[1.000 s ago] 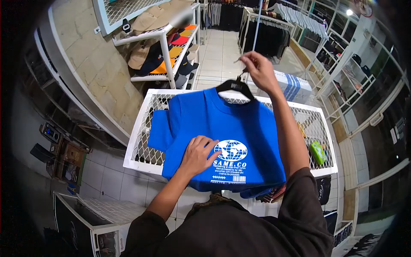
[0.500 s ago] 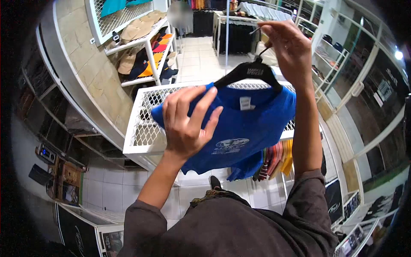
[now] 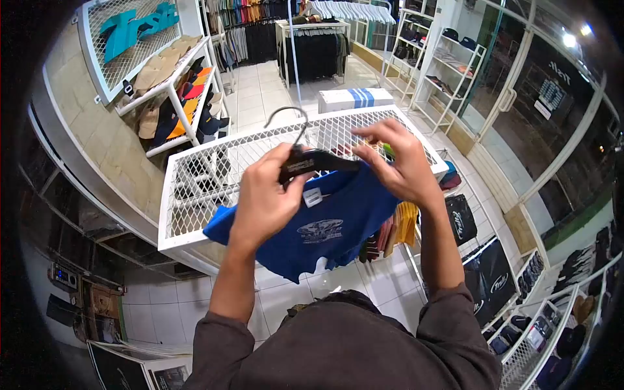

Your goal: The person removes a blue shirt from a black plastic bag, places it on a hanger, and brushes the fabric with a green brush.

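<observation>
A blue T-shirt (image 3: 325, 231) with a pale chest print hangs on a black hanger (image 3: 335, 160), in front of a white mesh-topped table. My left hand (image 3: 265, 195) is closed round the hanger near its neck, thumb in front, with the metal hook standing up above the fingers. By the hanger's right end and the shirt's right shoulder is my right hand (image 3: 400, 162). Its thumb and fingers are apart, and the thumb overlaps the shirt's edge in this view. A white label shows inside the collar.
The white mesh table (image 3: 170, 214) spans the space before me. Folded or hanging striped and yellow clothes (image 3: 406, 223) show under its right side. Beyond it lies a white box with blue stripes (image 3: 354, 99). Cap shelves (image 3: 185, 104) stand left; a glass door (image 3: 520, 97) is at right.
My left hand has gone from the shirt's shoulder to the hanger's neck. My right hand has let go of the hook and come down to the right shoulder. The view has shifted right.
</observation>
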